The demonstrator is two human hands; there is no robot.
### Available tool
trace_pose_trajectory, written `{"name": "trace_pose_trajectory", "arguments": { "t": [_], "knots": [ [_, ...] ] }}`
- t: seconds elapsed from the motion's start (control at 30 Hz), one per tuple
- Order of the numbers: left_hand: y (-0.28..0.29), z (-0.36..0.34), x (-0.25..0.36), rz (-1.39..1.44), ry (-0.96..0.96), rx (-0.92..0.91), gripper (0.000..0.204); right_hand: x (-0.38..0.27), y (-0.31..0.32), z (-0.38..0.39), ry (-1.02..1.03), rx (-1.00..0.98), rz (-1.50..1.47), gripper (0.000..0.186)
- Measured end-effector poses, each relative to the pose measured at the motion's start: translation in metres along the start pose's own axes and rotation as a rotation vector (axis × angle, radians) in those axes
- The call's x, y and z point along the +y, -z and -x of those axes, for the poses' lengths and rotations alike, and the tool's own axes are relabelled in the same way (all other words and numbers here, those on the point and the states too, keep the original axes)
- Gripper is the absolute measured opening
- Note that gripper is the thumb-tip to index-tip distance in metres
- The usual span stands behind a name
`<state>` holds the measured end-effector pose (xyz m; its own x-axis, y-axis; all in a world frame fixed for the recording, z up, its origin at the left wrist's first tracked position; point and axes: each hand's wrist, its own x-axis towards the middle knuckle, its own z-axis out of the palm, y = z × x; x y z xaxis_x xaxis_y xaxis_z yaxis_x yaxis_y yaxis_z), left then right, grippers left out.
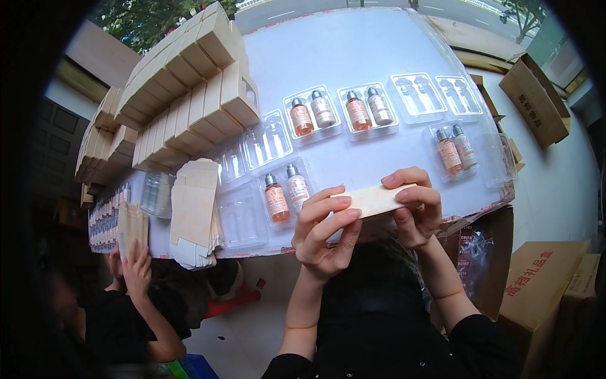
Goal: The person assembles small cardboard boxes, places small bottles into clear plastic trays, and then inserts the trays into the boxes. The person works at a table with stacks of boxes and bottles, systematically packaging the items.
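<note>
A slim cream carton (377, 201), seen along its narrow side, is held level above the table's near edge. My left hand (325, 237) pinches its left end between thumb and fingers. On its right end, the fingers and thumb of my right hand (418, 211) are closed. Just left of my left hand, a clear plastic tray (257, 189) holds an orange bottle (276, 201) and a white bottle (297, 188), both dark-capped. Beyond my right hand lies another tray with an orange bottle (450, 155) and a white bottle (464, 148).
Filled trays (334, 136) and unfilled clear trays (420, 112) lie across the white table (353, 50). Cream cartons (189, 82) are stacked at left, near flat carton blanks (196, 202). A co-worker's hands (136, 268) hold blanks at far left. Cardboard boxes (530, 284) stand at right.
</note>
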<state>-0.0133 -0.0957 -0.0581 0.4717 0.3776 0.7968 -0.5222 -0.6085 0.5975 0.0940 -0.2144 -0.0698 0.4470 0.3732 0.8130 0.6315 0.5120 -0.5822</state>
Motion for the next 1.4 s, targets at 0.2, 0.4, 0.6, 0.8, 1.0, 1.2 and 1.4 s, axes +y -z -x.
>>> {"name": "trace_pose_trajectory", "arguments": {
  "t": [0.2,0.4,0.6,0.8,1.0,1.2,1.4],
  "knots": [
    [0.008,-0.004,-0.002,-0.024,-0.066,-0.081,0.030,-0.006,0.012,-0.011,0.027,-0.117,-0.025,0.020],
    [0.018,-0.008,-0.013,-0.077,-0.206,-0.187,0.036,-0.008,0.032,-0.021,0.055,-0.330,0.077,0.025],
    [0.023,-0.011,-0.013,-0.171,-0.270,-0.236,0.035,-0.009,0.035,-0.026,0.043,-0.391,0.139,0.021],
    [0.023,-0.008,-0.009,-0.160,-0.255,-0.247,0.029,-0.020,0.038,-0.030,0.045,-0.442,0.230,0.032],
    [0.025,-0.005,-0.005,-0.231,-0.332,-0.250,0.035,-0.047,0.032,-0.044,0.106,-0.509,0.557,0.030],
    [0.021,0.000,-0.002,-0.200,-0.261,-0.198,0.036,-0.052,0.034,-0.041,0.177,-0.553,0.656,0.025],
    [0.015,0.002,-0.004,-0.179,-0.294,-0.156,0.034,-0.059,0.032,-0.049,0.134,-0.606,0.711,0.031]
  ]
}}
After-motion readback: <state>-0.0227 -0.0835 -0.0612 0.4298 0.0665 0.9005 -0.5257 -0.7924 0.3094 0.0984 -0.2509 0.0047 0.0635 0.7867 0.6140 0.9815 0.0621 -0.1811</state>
